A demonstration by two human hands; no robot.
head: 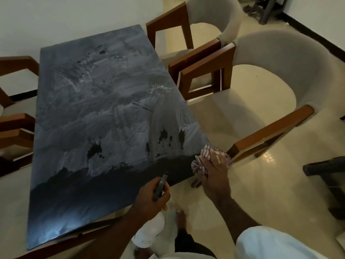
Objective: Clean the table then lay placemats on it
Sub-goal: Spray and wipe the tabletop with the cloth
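A dark glossy table (pixel 97 109) fills the left and middle of the view, streaked grey with wet smears and dark splotches; a cleaner dark band runs along its near edge. My right hand (pixel 212 172) presses a red-and-white striped cloth (pixel 209 152) onto the table's near right corner. Over the near edge, my left hand (pixel 155 193) grips a dark phone (pixel 160 186) with its edge toward the camera.
Two beige upholstered chairs with wooden arms (pixel 270 86) stand along the table's right side. More wooden chairs (pixel 16 131) sit at the left. A white cap (pixel 149 234) shows low by my body. Pale tiled floor (pixel 261 193) lies to the right.
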